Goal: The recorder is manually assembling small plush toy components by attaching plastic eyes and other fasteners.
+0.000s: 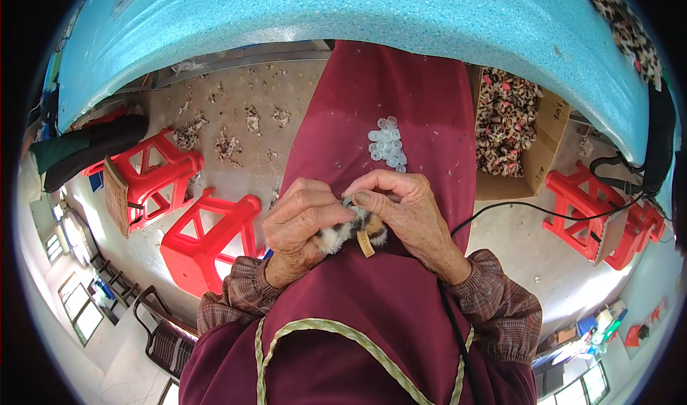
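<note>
A small furry plush piece [333, 238] in white, black and tan sits between my hands, just above my lap. A tan fabric label [366, 244] hangs from it. My left hand [300, 219] is closed on the plush's left side. My right hand [411, 215] pinches its upper edge with thumb and forefinger, and the two hands' fingertips nearly meet. Something small and pale may be at those fingertips, but I cannot make it out. Beyond my hands, several translucent white plastic caps [386, 145] lie in a loose pile on the maroon apron [329, 129].
A blue speckled table [343, 11] spans the far side. To the right stands a cardboard box [551, 129] of spotted plush pieces [507, 119]. Red stools [207, 244] stand left, more red stools [583, 212] right. A black cable [529, 206] runs from my right side. Fluff scraps [227, 146] litter the floor.
</note>
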Demonstrator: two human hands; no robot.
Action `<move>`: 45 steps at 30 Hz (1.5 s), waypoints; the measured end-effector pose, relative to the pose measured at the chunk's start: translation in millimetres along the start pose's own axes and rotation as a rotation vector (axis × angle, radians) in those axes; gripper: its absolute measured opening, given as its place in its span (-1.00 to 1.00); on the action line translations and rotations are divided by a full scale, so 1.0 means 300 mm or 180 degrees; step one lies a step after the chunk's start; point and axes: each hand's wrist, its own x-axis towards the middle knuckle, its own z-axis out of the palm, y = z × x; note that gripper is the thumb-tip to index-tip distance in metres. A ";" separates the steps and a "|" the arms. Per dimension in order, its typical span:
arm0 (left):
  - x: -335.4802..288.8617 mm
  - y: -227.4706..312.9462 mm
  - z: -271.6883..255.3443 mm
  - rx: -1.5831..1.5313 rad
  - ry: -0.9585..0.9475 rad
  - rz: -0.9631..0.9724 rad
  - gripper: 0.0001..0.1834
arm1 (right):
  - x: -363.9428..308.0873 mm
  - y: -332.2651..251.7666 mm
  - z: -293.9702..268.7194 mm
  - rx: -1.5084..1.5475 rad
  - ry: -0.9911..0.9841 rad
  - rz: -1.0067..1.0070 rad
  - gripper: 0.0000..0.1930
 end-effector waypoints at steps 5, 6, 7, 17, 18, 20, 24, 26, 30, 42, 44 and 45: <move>-0.007 -0.013 0.019 0.0028 0.0166 0.0006 -0.74 | -0.011 -0.007 0.000 -0.0514 0.0165 -0.0447 -0.87; -0.010 -0.013 0.024 -0.0029 0.0270 -0.0133 -0.74 | -0.013 -0.004 0.005 -0.0512 0.0168 -0.0451 -0.87; -0.008 -0.008 0.031 -0.0088 0.0376 -0.0274 -0.75 | -0.014 0.003 0.010 -0.0393 0.0233 -0.0527 -0.87; 0.014 0.026 0.024 -0.0203 -0.0053 -0.1056 -0.73 | -0.029 0.007 0.011 -0.0011 0.0517 -0.0521 -0.92; 0.017 0.026 0.020 -0.0207 -0.0052 -0.1064 -0.73 | -0.032 0.004 0.007 -0.0012 0.0517 -0.0512 -0.92; 0.020 0.023 0.013 -0.0114 -0.0073 -0.1092 -0.75 | -0.041 0.001 -0.001 0.0526 0.0343 -0.0302 -0.85; 0.024 0.030 0.011 -0.0050 -0.0075 -0.1371 -0.77 | -0.055 0.019 0.017 0.0663 0.0083 -0.0590 -0.78; 0.019 0.034 0.020 -0.0145 -0.0078 -0.1473 -0.77 | -0.055 0.025 0.018 0.0644 0.0195 -0.0487 -0.77; 0.015 0.037 0.024 -0.0101 -0.0103 -0.1492 -0.76 | -0.047 0.034 0.019 0.0369 0.0278 -0.0593 -0.78; 0.012 0.029 0.045 -0.0206 -0.0160 -0.1436 -0.77 | -0.054 0.050 0.002 0.0398 0.0350 -0.0519 -0.81; 0.019 0.004 0.051 -0.0133 -0.0235 -0.1389 -0.76 | -0.043 0.054 -0.010 0.0430 0.0350 -0.0327 -0.74; 0.028 0.002 0.048 -0.0127 -0.0231 -0.1388 -0.76 | -0.036 0.047 -0.013 0.0430 0.0343 -0.0329 -0.74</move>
